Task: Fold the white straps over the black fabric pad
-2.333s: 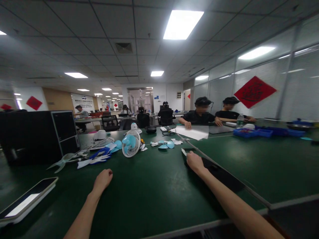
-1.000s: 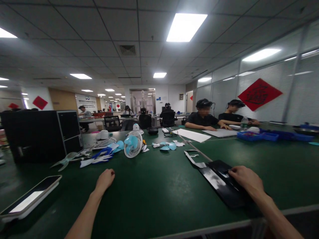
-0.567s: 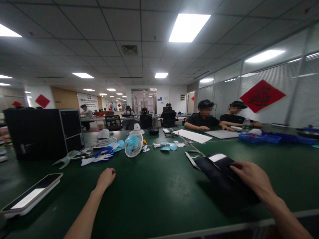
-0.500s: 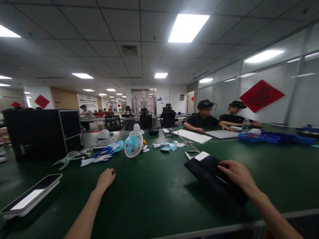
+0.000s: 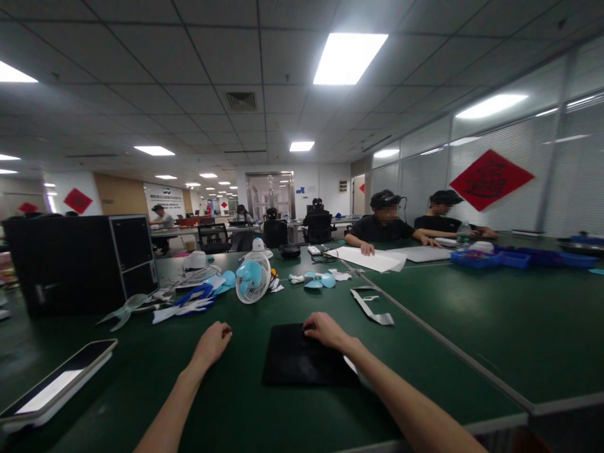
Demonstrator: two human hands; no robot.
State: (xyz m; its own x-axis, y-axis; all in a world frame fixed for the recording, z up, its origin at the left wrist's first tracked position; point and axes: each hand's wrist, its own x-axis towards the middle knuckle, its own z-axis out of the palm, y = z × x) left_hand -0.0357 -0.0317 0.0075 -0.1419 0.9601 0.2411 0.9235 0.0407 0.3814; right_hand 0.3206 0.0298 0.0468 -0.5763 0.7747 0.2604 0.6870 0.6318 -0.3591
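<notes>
Pinching the black sheet [image 5: 292,365] with your right hand [image 5: 325,330], you have its fingers close together near the sheet's top edge. The sheet lies on the green table [image 5: 425,358], right in front of you, with a bit of white [image 5: 350,363] poking out by your right arm [image 5: 401,396]. Your left hand [image 5: 213,346] is off to the sheet's left, not touching it; its fingers are curled in, and nothing shows in them. Getting the sheet down flat looks done, or close to it, though your hand covers part of it, so I can't be sure. Letting go is not done. A thin grey piece [image 5: 384,319] lies apart, up and to the right. The big red sign [image 5: 492,179] has dark writing, too blurry to read. The wall sign [image 5: 165,195] far back has tiny letters I can't read, and no brand shows clearly.
</notes>
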